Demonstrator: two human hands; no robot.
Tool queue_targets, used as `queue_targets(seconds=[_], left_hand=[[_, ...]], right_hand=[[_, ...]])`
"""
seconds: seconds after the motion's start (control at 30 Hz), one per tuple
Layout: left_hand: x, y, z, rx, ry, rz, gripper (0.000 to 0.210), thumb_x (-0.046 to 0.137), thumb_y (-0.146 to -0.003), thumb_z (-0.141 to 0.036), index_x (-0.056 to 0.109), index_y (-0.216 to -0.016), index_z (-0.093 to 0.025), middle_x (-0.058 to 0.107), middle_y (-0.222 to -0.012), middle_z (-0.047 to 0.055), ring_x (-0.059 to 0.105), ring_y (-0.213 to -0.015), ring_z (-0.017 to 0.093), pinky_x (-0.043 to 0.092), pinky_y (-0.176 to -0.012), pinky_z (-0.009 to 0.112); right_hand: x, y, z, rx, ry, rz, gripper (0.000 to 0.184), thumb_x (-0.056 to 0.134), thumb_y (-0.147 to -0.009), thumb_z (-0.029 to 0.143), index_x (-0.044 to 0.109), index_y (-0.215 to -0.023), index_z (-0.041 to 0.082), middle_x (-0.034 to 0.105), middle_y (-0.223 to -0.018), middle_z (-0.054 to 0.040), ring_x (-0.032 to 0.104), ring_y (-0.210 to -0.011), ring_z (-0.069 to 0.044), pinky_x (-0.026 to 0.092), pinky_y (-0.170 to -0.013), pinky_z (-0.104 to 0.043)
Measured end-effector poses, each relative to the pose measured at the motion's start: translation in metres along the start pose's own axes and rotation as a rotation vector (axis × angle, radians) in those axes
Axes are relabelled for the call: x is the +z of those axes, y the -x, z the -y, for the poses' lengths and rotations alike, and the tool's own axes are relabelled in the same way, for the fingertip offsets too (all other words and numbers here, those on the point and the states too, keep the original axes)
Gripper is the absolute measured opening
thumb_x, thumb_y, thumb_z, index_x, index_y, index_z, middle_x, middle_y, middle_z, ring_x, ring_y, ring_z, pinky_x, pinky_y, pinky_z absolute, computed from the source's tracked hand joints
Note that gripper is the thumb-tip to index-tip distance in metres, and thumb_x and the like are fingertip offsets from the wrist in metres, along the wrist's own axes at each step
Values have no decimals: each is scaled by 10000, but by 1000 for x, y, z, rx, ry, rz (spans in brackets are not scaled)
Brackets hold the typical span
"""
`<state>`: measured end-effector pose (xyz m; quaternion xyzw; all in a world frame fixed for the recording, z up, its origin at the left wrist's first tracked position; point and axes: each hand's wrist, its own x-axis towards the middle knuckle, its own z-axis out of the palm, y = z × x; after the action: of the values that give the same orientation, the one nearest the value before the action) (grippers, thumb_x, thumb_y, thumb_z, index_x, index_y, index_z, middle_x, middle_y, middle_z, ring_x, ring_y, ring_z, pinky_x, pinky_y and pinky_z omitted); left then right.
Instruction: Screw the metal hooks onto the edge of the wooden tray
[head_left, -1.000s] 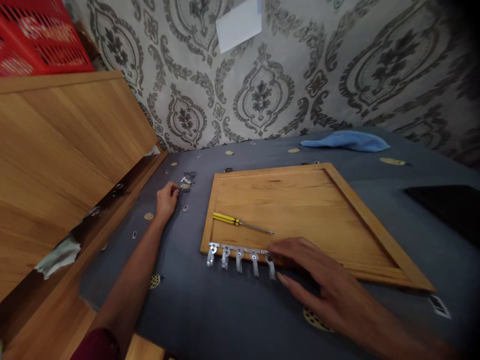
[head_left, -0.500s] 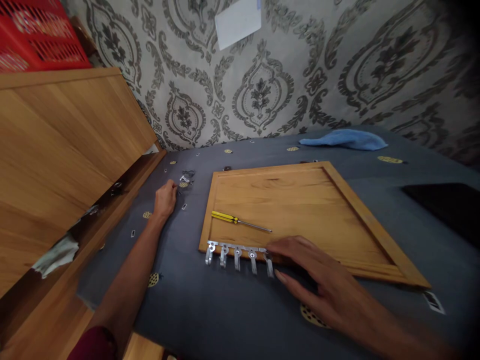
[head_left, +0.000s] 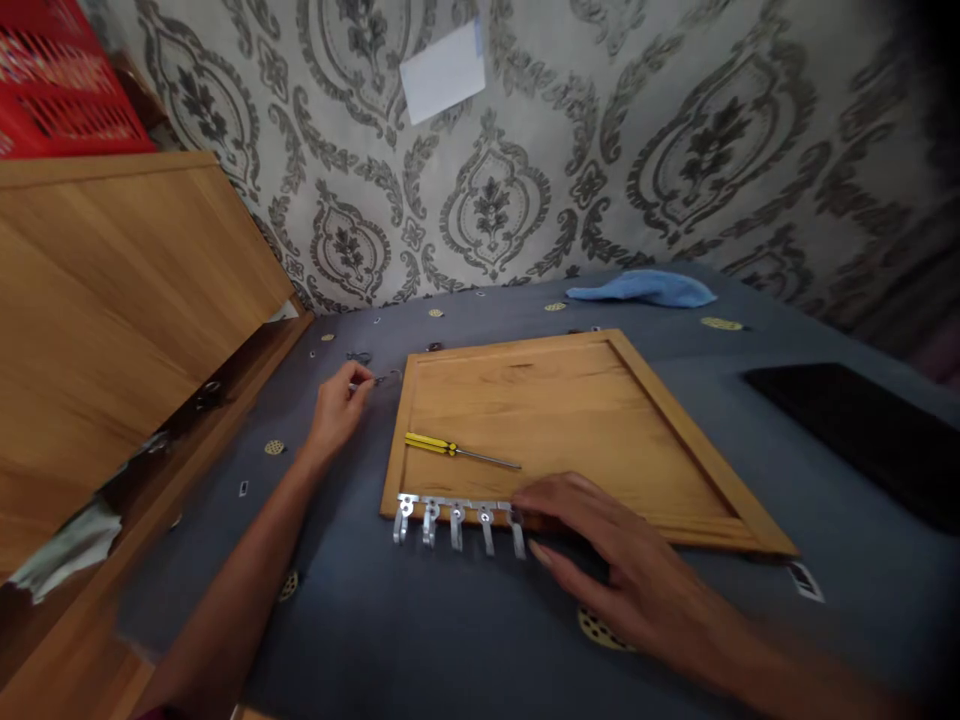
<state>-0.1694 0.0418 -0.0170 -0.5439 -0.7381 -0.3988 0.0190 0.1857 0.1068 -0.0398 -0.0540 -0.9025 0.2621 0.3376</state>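
My left hand (head_left: 339, 408) is pinched on a small shiny metal piece (head_left: 381, 379), left of the wooden panel (head_left: 517, 395); its exact kind is too small to make out. A metal hook rail (head_left: 458, 508) with several hooks lies along the panel's front edge. At the rail's right end, my right hand (head_left: 611, 555) grips it, fingers on top and thumb in front beside the last hook. On the panel lies a screwdriver (head_left: 450, 447) with a yellow and black handle, its tip pointing right.
Small dark metal bits (head_left: 359, 356) lie behind my left hand on the grey patterned cloth (head_left: 420, 620). A blue cloth (head_left: 645, 288) rests near the wall. To the right is a flat black object (head_left: 847, 425). A wooden cabinet (head_left: 135, 290) stands left, under a red basket (head_left: 67, 85).
My left hand has moved right, toward the panel, with the small metal piece now in its fingertips. My right hand stays at the rail's end. The view has shifted slightly.
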Motion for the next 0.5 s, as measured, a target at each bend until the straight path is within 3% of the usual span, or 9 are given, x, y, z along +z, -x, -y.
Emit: queue_targets(seconds=[0.1, 0.23, 0.33, 0.5], left_hand=[[11, 7, -33, 45, 163, 90, 201, 564, -916, -353, 602, -856, -165, 642, -771, 15, 606, -672, 123, 487, -605, 231], [23, 23, -78, 81, 342, 244, 214, 592, -878, -377, 636, -901, -169, 660, -774, 16, 608, -667, 116, 480, -610, 222], [29, 34, -106, 88, 427, 363, 203, 637, -849, -363, 661, -888, -166, 652, -755, 14, 582, -655, 107, 452, -591, 211], [42, 42, -136, 84, 559, 551, 143, 655, -854, -296, 656, -898, -160, 643, -761, 3, 574, -675, 93, 457, -612, 199]], right_hand=[[0, 1, -1, 11, -21, -16, 292, 535, -944, 148, 540, -1222, 236, 684, -1058, -68, 660, -980, -190, 597, -818, -348], [1, 4, -1, 35, -42, -95, 376, 570, -956, 196, 497, -1324, 213, 664, -1071, -82, 651, -967, -193, 585, -813, -352], [0, 5, 0, 36, -79, -134, 360, 558, -975, 205, 502, -1331, 188, 636, -975, -56, 625, -834, -163, 573, -733, -318], [-3, 7, 5, -33, -22, -161, 130, 517, -999, 152, 616, -1083, 162, 638, -894, -47, 620, -820, -137, 540, -709, -266]])
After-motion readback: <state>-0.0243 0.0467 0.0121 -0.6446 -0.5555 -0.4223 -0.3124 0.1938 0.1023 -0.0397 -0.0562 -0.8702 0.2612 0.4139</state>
